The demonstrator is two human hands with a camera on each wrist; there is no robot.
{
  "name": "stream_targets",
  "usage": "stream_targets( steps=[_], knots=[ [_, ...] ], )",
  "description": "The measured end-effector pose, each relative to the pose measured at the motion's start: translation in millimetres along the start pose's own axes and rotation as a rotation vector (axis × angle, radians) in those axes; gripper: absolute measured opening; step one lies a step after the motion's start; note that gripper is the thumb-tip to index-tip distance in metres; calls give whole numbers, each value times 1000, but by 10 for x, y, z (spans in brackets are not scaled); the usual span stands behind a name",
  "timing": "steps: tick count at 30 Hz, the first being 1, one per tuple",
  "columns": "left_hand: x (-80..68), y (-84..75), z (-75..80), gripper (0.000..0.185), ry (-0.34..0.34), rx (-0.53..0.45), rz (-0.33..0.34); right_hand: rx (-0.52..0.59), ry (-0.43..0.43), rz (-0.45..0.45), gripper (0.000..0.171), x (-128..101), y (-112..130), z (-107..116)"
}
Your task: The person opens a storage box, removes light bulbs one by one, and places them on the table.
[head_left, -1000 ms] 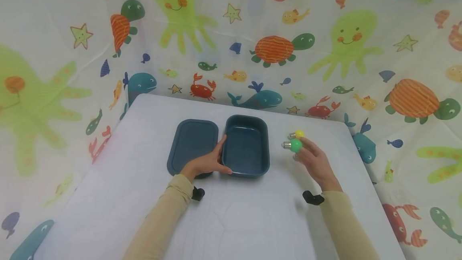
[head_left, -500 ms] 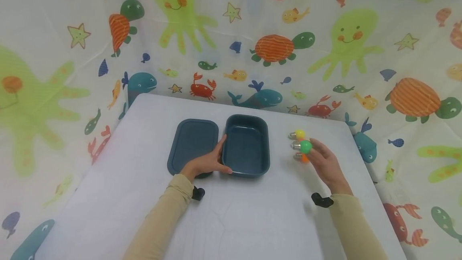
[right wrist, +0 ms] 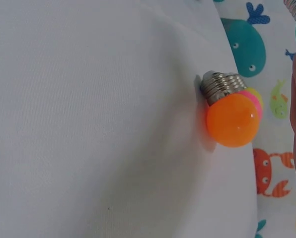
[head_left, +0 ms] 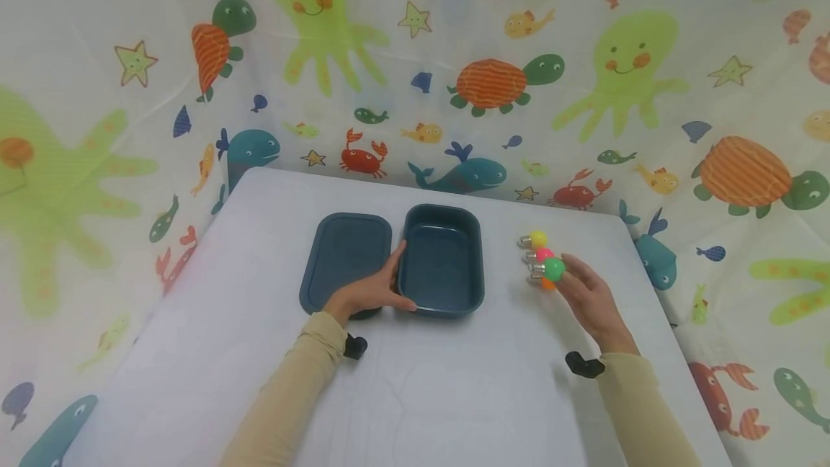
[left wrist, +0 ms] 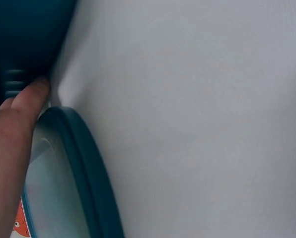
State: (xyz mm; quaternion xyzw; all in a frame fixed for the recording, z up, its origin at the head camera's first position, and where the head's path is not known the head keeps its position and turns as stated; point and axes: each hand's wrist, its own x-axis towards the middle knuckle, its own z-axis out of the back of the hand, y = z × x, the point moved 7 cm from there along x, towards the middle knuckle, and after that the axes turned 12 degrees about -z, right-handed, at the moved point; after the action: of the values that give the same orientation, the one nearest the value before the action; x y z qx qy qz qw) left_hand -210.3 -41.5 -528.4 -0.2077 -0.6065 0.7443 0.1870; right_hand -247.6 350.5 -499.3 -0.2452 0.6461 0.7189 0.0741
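Observation:
My right hand [head_left: 593, 305] pinches a green light bulb [head_left: 554, 269] at its round end, its metal screw base pointing left. Below it on the table are a yellow bulb [head_left: 537, 239], a pink bulb [head_left: 545, 256] and an orange bulb [right wrist: 233, 120], lined up with their bases to the left. My left hand [head_left: 371, 292] rests against the near left corner of a dark teal box [head_left: 442, 308], fingers straight along its side and thumb spread along the front. The box's inside shows no contents.
A flat lid [head_left: 348, 258] of the same teal lies just left of the box, partly under my left forearm and hand. White cloth covers the table [head_left: 454, 388]. A curtain [head_left: 389, 34] printed with sea animals hangs behind and at both sides.
My right hand has moved right and slightly toward me with the green bulb, uncovering the pink and orange bulbs. The left hand and the box have stayed in place.

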Motion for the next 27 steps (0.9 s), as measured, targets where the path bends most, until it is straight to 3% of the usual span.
stream_targets(
  steps=[8, 18, 27],
  knots=[
    [-3, 8, 1, 130, 1, -3, 5, -64, -24, -23, 71, 15, -113, 73],
    [-4, 5, 3, 129, 3, 11, -4, 27, -17, -48, 68, -109, -155, 30],
    [-8, 1, 4, 129, 1, 13, -1, -179, -64, -107, 72, -32, -431, 165]
  ],
)
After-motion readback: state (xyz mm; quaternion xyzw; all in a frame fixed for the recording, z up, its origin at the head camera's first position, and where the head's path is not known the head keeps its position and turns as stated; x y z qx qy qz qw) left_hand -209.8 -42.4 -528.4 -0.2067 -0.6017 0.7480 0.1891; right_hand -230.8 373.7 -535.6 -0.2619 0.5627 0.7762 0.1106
